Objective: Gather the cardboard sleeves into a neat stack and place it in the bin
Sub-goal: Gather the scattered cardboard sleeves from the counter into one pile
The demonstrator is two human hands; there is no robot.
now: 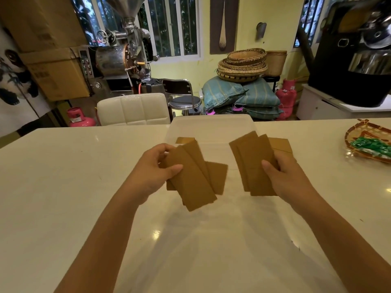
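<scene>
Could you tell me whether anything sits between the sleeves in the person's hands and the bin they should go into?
Nothing visible does. The left hand and right hand each hold fanned cardboard sleeves just in front of the open white bin, which already contains a sleeve.

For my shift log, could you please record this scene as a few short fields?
left hand: holds a fanned bunch of sleeves above the table
right hand: holds a second fanned bunch
bin: white, beyond the hands, with at least one sleeve inside
stack: not yet squared, still two bunches
tray: woven, at far right, holds green packets
</scene>
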